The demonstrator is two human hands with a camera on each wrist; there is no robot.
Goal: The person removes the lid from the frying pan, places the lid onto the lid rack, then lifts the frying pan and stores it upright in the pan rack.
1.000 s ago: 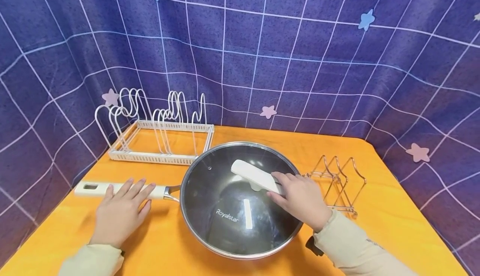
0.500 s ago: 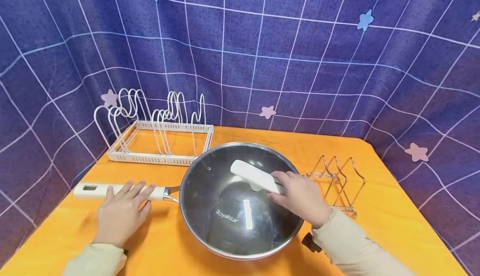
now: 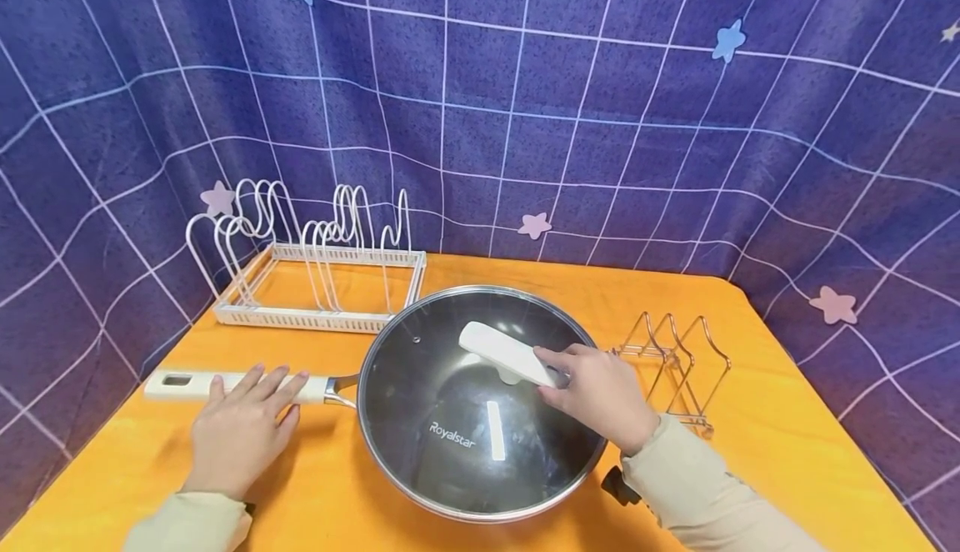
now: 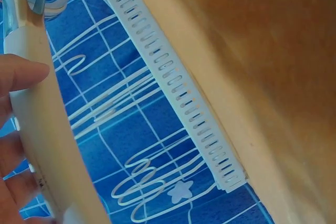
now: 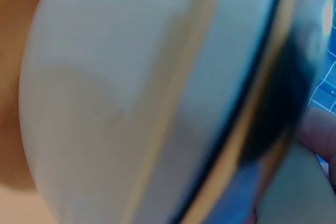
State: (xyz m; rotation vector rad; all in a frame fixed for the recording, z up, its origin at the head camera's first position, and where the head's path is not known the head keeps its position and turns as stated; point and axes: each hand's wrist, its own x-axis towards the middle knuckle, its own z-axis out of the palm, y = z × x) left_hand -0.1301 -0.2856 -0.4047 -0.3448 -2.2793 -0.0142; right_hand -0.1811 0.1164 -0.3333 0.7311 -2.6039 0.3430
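A frying pan with a cream handle [image 3: 191, 384] stands on the table, covered by a dark glass lid [image 3: 412, 393] marked Royalstar. My left hand [image 3: 236, 439] rests across the pan handle with its fingers extended; the left wrist view shows the thumb [image 4: 26, 72] against the handle's side. On the lid's right part, my right hand [image 3: 600, 393] pinches the end of the white lid handle [image 3: 495, 347] between thumb and fingers. Much of the right wrist view is filled by the pan's pale outer side [image 5: 89, 103], with the right hand [image 5: 317, 135] at its right edge.
A white wire rack [image 3: 300, 318] stands behind the pan at the left. To the right, close to the right forearm, is a smaller metal wire rack [image 3: 684, 352]. The orange table [image 3: 772, 452] ends at a blue grid-patterned curtain [image 3: 570, 77] with stars.
The right hand's index finger has shifted slightly left along the lid handle. The left hand keeps its place on the pan handle; pan, lid and racks stand as before.
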